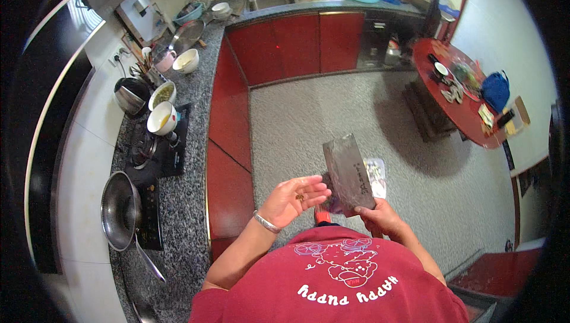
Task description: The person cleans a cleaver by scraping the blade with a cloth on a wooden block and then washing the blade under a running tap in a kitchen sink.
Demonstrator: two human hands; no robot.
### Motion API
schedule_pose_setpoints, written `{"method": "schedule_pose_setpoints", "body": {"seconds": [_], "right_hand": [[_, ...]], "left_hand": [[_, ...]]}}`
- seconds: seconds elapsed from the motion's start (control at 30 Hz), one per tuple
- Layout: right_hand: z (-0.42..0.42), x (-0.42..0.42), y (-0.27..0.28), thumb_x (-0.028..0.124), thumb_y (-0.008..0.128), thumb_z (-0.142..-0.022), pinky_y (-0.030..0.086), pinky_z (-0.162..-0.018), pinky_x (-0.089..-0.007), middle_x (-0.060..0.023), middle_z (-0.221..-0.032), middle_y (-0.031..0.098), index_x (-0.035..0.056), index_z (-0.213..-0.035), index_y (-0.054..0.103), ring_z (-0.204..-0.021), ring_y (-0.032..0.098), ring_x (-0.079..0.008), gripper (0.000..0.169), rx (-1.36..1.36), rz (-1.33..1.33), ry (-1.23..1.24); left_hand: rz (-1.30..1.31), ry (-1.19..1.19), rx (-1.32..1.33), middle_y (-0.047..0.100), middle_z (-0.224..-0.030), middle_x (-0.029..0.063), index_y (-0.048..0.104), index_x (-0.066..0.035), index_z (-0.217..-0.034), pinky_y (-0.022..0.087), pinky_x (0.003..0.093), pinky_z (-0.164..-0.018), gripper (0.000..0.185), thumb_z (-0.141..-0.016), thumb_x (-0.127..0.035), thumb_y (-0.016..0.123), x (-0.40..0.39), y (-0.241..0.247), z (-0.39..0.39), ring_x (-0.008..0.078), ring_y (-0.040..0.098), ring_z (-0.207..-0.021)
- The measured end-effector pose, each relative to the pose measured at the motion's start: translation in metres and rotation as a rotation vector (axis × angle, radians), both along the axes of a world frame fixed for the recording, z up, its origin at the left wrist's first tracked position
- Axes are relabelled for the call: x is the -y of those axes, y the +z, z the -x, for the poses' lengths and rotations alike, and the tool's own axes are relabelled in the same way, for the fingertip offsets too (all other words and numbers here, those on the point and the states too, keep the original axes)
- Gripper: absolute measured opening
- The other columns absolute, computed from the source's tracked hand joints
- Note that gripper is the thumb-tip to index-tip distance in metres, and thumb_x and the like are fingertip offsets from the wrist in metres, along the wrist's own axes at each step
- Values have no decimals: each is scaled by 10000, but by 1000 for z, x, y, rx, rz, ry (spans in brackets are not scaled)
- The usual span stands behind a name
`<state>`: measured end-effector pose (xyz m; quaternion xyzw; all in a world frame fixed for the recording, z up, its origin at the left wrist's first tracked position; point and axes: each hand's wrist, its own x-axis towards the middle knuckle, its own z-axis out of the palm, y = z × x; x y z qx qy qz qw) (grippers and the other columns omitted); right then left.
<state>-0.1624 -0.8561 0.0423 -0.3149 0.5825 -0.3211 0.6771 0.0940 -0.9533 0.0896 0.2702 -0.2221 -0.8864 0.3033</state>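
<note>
My right hand [384,219] grips the handle end of a broad cleaver [348,174], whose dark grey blade points away from me and bears some writing. Just left of the blade, my left hand [296,198] is palm up with its fingers extended, and a small brown bit [300,197] lies on the palm. A silver bangle [266,222] circles the left wrist. Partly hidden behind the blade is a white tray [376,176] with pale and dark contents that I cannot make out.
On the granite counter [187,189] to the left are a wok [120,211], several bowls, a kettle [132,96] and a utensil holder. Red cabinets [231,189] run below it. A sink [271,0] lies at the back, and a cluttered red oval table [427,67] stands at the right.
</note>
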Motion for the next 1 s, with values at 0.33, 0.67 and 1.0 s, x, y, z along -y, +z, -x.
{"method": "schedule_pose_setpoints", "body": {"seconds": [0.33,0.67,1.0], "right_hand": [[25,163,-19,202,638,-823,336,-383,-251,7,-543,461,71,-798,513,-406,417,-95,183,143,30,-27],[-36,373,-4,205,611,-862,355,-400,-257,0,-559,465,75,-793,469,-412,395,-93,204,233,79,-10],[-41,536,14,129,564,-872,381,-477,-236,-11,-685,466,64,-923,446,-529,414,-76,145,211,99,-140]], "left_hand": [[27,209,-144,550,-1170,221,494,87,-1166,387,416,-1027,328,-902,-94,421,151,26,10,345,490,-1158],[4,485,-36,610,-998,156,565,15,-955,482,371,-916,171,-934,-116,457,334,-20,-46,262,584,-975],[-166,452,-102,626,-884,138,594,5,-851,482,385,-875,245,-922,-198,478,544,-33,-24,253,582,-887]]}}
